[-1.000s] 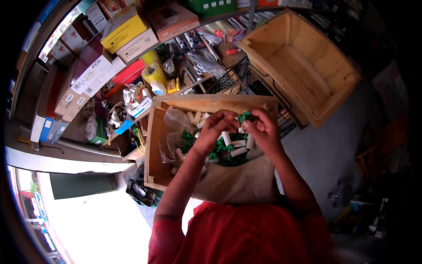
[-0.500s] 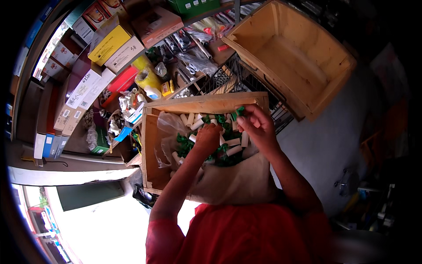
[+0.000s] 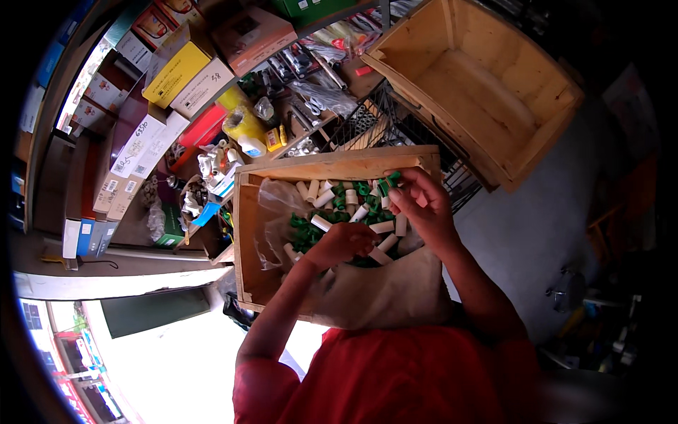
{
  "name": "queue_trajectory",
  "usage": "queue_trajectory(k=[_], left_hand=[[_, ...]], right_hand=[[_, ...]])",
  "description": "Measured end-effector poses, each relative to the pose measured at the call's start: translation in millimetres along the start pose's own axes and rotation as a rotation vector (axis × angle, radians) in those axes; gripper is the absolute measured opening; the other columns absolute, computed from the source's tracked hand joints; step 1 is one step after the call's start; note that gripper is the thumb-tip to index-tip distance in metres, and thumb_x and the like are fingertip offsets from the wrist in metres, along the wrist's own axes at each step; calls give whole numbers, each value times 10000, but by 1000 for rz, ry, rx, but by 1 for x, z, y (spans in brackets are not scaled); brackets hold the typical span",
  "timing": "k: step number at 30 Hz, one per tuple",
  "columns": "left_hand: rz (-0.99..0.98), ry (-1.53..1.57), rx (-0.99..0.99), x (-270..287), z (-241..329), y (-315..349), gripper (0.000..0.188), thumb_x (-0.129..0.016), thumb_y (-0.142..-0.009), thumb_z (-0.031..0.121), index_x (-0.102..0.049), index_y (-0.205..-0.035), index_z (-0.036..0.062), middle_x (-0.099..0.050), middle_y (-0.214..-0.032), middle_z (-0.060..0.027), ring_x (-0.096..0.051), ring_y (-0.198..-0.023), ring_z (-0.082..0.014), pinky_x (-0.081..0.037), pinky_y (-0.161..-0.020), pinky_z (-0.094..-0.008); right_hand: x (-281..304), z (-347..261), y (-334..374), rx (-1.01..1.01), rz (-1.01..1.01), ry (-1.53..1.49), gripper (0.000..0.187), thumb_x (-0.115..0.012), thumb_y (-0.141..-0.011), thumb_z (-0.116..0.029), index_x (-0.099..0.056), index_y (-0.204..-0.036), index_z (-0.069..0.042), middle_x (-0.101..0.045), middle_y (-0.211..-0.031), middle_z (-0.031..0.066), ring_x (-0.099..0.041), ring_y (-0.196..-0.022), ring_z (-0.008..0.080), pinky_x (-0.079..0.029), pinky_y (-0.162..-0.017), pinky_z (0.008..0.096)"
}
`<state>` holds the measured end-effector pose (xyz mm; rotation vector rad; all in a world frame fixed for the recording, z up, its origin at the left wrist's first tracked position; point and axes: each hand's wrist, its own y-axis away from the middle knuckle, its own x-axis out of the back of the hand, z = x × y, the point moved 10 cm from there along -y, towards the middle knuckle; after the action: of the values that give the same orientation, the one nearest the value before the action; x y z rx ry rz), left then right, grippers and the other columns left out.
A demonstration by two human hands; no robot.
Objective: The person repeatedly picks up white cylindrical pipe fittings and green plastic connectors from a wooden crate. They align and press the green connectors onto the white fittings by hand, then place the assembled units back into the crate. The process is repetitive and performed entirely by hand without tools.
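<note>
In front of me, a wooden crate (image 3: 244, 244) holds a mix of short white tubes (image 3: 324, 198) and small green plastic pieces (image 3: 306, 230). My right hand (image 3: 426, 210), over the crate's far right part, pinches green plastic pieces (image 3: 388, 183) between thumb and fingers; their exact kind is too small to tell. My left hand (image 3: 344, 242) hovers low over the pile with its fingers curled together, close to a white tube (image 3: 380, 256). Whether anything is inside those fingers is hidden. A beige cloth (image 3: 381, 293) covers the crate's near side.
Beyond the crate at the right stands a larger wooden bin (image 3: 487, 92), beside a black wire basket (image 3: 364, 124). Shelves at the left carry cardboard boxes (image 3: 145, 141), yellow tape rolls (image 3: 244, 126) and white pipe fittings (image 3: 212, 164). Clear plastic film (image 3: 272, 205) lines the crate's left side.
My left hand has drawn back from the middle of the pile toward me and slightly right. My right hand still pinches the green pieces in nearly the same place. The view has shifted slightly.
</note>
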<state>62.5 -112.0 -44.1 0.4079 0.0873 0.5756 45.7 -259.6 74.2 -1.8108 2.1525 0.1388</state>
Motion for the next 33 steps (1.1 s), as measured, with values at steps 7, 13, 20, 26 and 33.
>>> queue_trajectory(k=[7,13,20,26,33], left_hand=[[466,-723,-200,81,5,-25,187,-568,-857,40,-680,-1007,44,-690,-857,-136,-679,-820,-264,-529,-729,-346],[474,-1004,59,76,-15,-61,367,-633,-814,184,-619,-1175,114,-602,-1138,-149,-630,-1001,-347,-516,-834,-446],[494,-847,-151,91,-35,-69,362,-660,-789,160,-633,-1146,104,-646,-992,-138,-650,-920,-323,-519,-779,-402],[554,-791,-106,121,12,-18,218,-636,-806,174,-661,-1016,124,-642,-914,-108,-642,-876,-312,-513,-747,-407],[411,-845,-61,78,-4,-28,236,-641,-831,346,-682,-926,134,-666,-960,-123,-653,-924,-332,-520,-764,-449]], right_hand=[[-1,-1,0,-14,-8,17,245,-647,-923,-86,-572,-1147,-22,-609,-813,-18,-587,-736,50,-477,-668,217],[-1,-3,0,-16,-16,8,251,-645,-925,-91,-576,-1156,-19,-609,-800,-19,-587,-737,47,-480,-670,213],[-3,-4,0,-4,-30,19,262,-642,-925,-88,-573,-1168,-19,-612,-833,-15,-585,-750,45,-484,-668,209],[-1,-3,1,-13,-24,25,262,-628,-926,-86,-570,-1173,-24,-610,-851,-12,-573,-749,52,-481,-694,223],[0,0,1,-22,-16,28,250,-641,-922,-77,-571,-1158,-31,-616,-859,-13,-583,-758,52,-487,-693,227]])
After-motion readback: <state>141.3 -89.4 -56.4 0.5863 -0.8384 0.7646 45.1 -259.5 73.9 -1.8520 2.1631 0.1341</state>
